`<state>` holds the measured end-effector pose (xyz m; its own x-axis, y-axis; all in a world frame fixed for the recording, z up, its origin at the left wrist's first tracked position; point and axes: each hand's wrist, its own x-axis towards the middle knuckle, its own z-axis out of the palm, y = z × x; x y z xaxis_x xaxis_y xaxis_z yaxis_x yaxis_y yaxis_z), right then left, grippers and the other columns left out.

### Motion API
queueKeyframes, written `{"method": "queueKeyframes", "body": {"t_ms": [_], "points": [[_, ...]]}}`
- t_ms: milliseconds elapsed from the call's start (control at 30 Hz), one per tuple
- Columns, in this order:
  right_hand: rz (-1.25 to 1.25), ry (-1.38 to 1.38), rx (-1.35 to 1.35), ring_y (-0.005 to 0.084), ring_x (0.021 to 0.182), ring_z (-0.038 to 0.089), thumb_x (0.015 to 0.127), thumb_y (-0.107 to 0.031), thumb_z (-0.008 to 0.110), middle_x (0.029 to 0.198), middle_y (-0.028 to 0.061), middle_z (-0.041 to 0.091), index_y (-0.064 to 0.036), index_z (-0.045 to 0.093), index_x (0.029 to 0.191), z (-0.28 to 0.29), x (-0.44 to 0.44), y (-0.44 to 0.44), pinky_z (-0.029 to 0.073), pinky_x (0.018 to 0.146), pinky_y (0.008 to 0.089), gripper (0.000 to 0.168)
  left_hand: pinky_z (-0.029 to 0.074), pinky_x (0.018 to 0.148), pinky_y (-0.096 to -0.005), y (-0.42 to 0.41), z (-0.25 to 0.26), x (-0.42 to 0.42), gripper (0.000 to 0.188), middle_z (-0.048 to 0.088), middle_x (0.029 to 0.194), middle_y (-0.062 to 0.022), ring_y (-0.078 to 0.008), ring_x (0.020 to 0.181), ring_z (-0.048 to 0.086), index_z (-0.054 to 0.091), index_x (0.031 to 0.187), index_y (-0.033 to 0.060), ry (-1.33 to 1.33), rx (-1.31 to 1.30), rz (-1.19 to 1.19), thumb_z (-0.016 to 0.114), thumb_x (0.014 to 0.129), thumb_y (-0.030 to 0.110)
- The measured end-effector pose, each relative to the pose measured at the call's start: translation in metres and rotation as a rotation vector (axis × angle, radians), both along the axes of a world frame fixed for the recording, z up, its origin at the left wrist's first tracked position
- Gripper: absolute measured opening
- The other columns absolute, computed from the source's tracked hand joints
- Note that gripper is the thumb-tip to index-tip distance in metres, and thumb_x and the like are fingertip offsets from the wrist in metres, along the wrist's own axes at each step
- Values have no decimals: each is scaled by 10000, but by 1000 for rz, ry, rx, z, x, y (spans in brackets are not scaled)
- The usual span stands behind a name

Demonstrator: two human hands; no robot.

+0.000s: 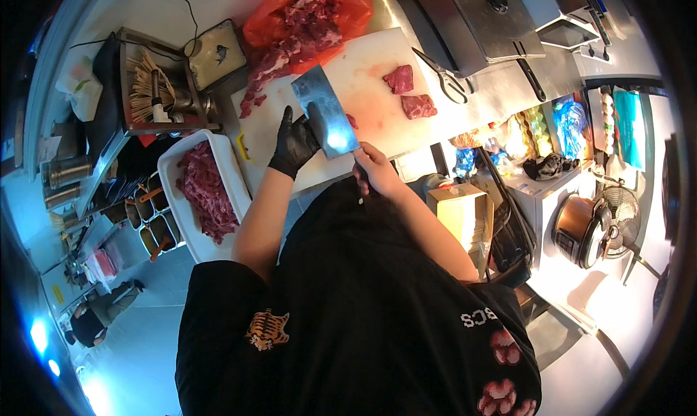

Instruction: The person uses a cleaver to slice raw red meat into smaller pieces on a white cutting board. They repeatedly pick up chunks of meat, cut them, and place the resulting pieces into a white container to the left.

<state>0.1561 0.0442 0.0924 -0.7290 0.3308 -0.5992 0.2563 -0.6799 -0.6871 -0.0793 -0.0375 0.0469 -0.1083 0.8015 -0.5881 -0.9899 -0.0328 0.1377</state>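
My right hand (378,171), bare, grips the handle of a broad cleaver (326,111) raised over a white cutting board (375,48). My left hand (297,144), in a black glove, is beside the blade with its thumb spread; the blade's edge obscures its fingertips, so a hold is unclear. Two red meat chunks (419,106) lie on the board's right side. A small meat sliver (352,121) shows past the blade. At the far left of the board, a large piece of raw meat (310,40) extends out of a red plastic bag (354,7).
Left of the board stands a white tub (231,157) of sliced meat (204,193). Scissors (444,78) and a black-handled utensil (531,78) lie on the steel counter to the right. A rack holds wooden skewers (144,86). Another person (98,312) is farther off at left.
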Motion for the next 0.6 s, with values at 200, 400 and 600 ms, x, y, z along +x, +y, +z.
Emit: {"method": "queueKeyframes", "body": {"t_ms": [200, 400, 600], "points": [[-157, -7, -40, 141, 477, 450, 1102, -327, 465, 699, 38, 501, -152, 526, 1264, -42, 57, 18, 411, 444, 290, 246, 583, 887, -429, 1, -45, -3, 338, 725, 1174, -109, -277, 1053, 700, 689, 1202, 66, 1196, -296, -406, 618, 1002, 330], [-155, -110, -78, 151, 466, 474, 1093, -323, 504, 698, 49, 529, -137, 502, 1143, -69, 133, 2, 413, 424, 288, 192, 573, 847, -411, -20, -52, -3, 304, 714, 1147, -113, -327, 1049, 676, 702, 1133, 96, 1997, -514, -565, 724, 832, 128], [-172, -74, -16, 147, 457, 471, 1098, -305, 497, 693, 47, 528, -121, 534, 1190, -69, 129, -16, 416, 418, 283, 210, 523, 874, -466, 10, -10, 19, 260, 718, 1055, -78, -316, 1032, 654, 712, 1068, 118, 2513, -249, -615, 717, 807, 126]]}}
